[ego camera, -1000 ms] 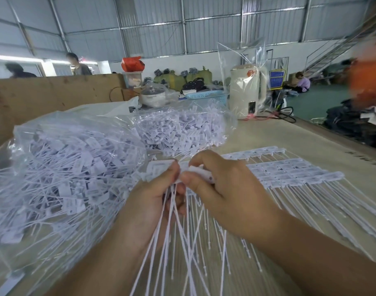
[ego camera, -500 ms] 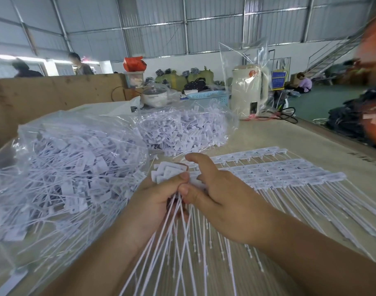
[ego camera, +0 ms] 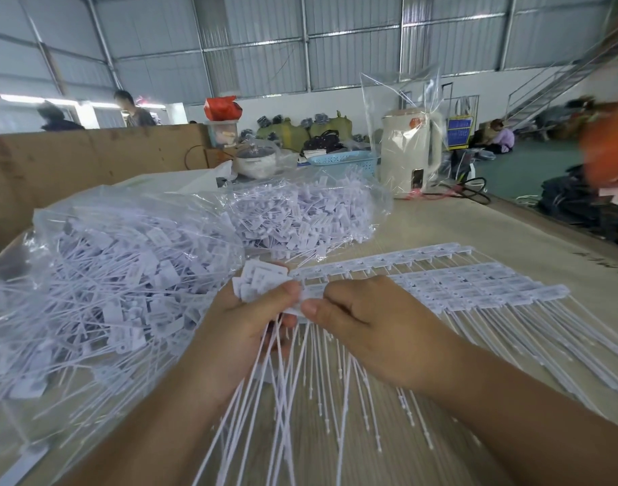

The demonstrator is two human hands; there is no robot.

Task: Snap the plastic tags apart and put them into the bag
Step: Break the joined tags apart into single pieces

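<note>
1. White plastic tags fill both hands. The left hand (ego camera: 244, 327) grips a fanned bundle of separated tags (ego camera: 262, 278), fingers curled round their heads, tails hanging toward the viewer.
2. The right hand (ego camera: 374, 320) pinches the joined strip (ego camera: 311, 292) between thumb and forefinger, directly against the left thumb. Judged step: snapping the next tag off the strip.
3. Just left of the hands lies the open clear bag (ego camera: 118, 275), heaped with loose tags. Behind the hands, a second bag (ego camera: 300, 215) is also full.
4. Right of the hands, unsnapped strips (ego camera: 458, 278) lie in several rows on the worktop (ego camera: 475, 226), tails trailing right.
5. Progress, as a judgement: a large quantity is bagged; the held bundle is not yet deposited; the rows beside the hands remain to be separated.
</note>
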